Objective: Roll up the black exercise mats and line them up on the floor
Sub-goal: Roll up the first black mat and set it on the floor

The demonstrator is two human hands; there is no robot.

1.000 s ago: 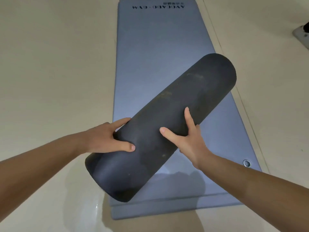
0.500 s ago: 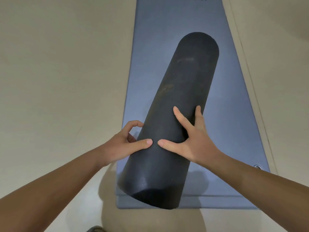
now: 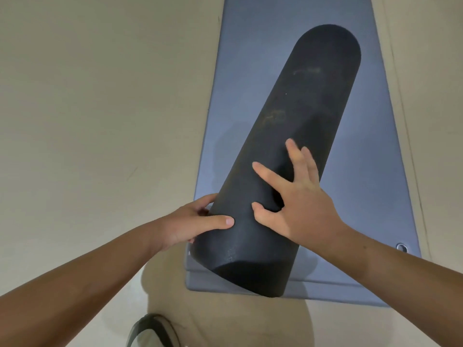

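Note:
A rolled black exercise mat (image 3: 298,126) is held above a flat blue-grey mat (image 3: 250,58), pointing away from me and leaning slightly right. My left hand (image 3: 190,221) grips the roll's lower left side, thumb across the top and fingers under it. My right hand (image 3: 295,206) rests on the roll's upper right side with fingers spread and pressed against it. The roll's near end (image 3: 250,276) hangs over the flat mat's near edge.
The flat blue-grey mat lies lengthwise on a beige floor (image 3: 87,108), with a metal eyelet (image 3: 401,247) near its right front corner. A shoe (image 3: 152,331) shows at the bottom edge. A floor seam runs along the mat's right side.
The roll has swung from a diagonal to nearly lengthwise along the flat mat. Both hands turned with it, and my right fingers have spread wider on it.

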